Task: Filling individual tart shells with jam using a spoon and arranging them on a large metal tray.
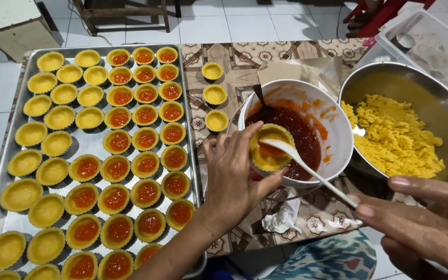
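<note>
1. The left hand (232,173) cups a small yellow tart shell (269,150), fingers curled closed around its rim, over the edge of a white bowl (338,135) of red jam (299,135).
2. The right hand (421,223) pinches a white spoon (307,167) by its handle; the spoon's tip rests inside the shell.
3. A metal baking tray (94,140), left of the bowl, carries rows of shells, some filled with jam, some empty.
4. A steel bowl (431,98) of yellow dough (395,137) sits at right.
</note>
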